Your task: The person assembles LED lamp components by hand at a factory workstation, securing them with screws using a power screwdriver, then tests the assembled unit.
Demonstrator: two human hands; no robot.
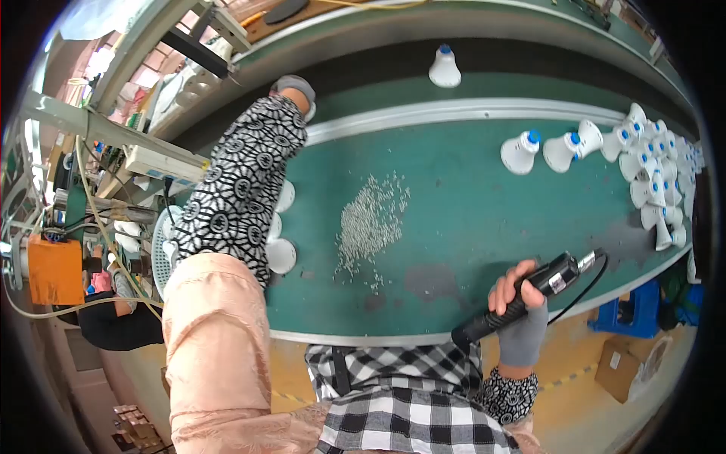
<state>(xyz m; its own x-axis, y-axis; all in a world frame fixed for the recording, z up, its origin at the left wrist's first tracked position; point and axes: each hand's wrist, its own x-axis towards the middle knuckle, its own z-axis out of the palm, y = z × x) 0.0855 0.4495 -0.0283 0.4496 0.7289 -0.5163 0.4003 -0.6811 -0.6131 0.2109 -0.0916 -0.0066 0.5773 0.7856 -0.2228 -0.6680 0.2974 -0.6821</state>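
My right hand, in a grey fingerless glove, is closed around a black electric screwdriver at the bench's front edge. Its silver end points right and a black cable hangs from it. Stretched far to the upper left, my left hand is over the dark strip behind the bench. Its fingers are hidden, and part of a white piece shows beside it. Several white cone-shaped housings stand by my left sleeve. A loose pile of small silvery screws lies mid-bench.
White housings with blue tops crowd the bench's right end; a few stand nearer the middle. One more housing is on the dark strip behind the metal rail. A blue stool and cardboard box are at lower right.
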